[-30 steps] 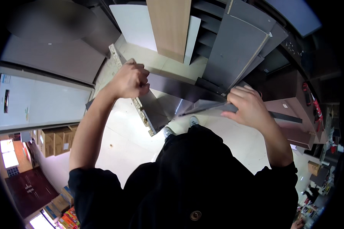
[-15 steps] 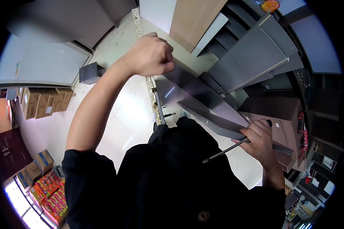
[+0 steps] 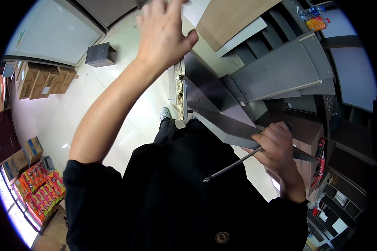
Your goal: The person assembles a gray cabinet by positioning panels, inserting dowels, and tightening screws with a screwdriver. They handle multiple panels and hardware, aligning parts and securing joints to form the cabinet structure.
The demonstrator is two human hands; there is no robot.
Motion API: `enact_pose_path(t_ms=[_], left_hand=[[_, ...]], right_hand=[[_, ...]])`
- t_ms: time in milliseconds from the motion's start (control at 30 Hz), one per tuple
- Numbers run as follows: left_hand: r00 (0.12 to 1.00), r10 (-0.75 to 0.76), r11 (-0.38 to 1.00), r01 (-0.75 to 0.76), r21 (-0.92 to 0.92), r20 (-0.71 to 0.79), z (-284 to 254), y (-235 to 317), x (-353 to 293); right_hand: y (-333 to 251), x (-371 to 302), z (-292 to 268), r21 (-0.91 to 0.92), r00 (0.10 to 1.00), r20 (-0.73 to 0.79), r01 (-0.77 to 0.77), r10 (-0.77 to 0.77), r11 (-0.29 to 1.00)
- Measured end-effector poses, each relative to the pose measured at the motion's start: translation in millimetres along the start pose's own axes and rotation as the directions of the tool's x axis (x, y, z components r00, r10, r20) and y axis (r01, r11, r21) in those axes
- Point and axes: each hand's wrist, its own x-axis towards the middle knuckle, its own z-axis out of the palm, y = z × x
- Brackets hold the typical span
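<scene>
My left hand (image 3: pixel 165 35) is open, its fingers spread and slightly blurred, above the far part of an upright grey board. The board's raw chipboard edge (image 3: pixel 179 94) faces up and is chipped in places. In my right hand (image 3: pixel 274 146) is a screwdriver (image 3: pixel 232 166), its long metal shaft slanting down to the left in front of my dark clothes. Most of its handle is hidden in the fist. A grey panel (image 3: pixel 224 127) runs from beside the upright board toward my right hand; whether the fingers touch it I cannot tell.
Several grey panels (image 3: pixel 280 69) lean at the right, near a wood-coloured board (image 3: pixel 234 19) and bottles (image 3: pixel 317 23). Red-handled tools (image 3: pixel 319 163) lie beside a brown cabinet. A small grey piece (image 3: pixel 100 55) stands on the floor, left. Cartons (image 3: pixel 40 81) and bright packages (image 3: pixel 42 188) stand farther left.
My left hand has opened from a fist and moved away from me along the board. The right hand still grips the screwdriver, and the whole view has shifted a little.
</scene>
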Motion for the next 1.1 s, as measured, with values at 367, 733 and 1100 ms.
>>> enact_pose_path(t_ms=[367, 733, 1100], left_hand=[[0.469, -0.306, 0.563, 0.791, -0.240, 0.828, -26, -89, -25], [0.459, -0.321, 0.668, 0.730, -0.145, 0.829, -46, -93, -12], [0.461, -0.311, 0.622, 0.760, -0.189, 0.831, -57, -120, -19]], right_hand=[[-4, 34, 11, -0.002, 0.991, 0.018, 0.130, -0.130, 0.992], [-20, 73, 21, 0.017, 0.984, 0.032, 0.177, -0.178, 0.984], [-24, 68, 22, 0.060, 0.990, 0.050, 0.128, -0.132, 0.990]])
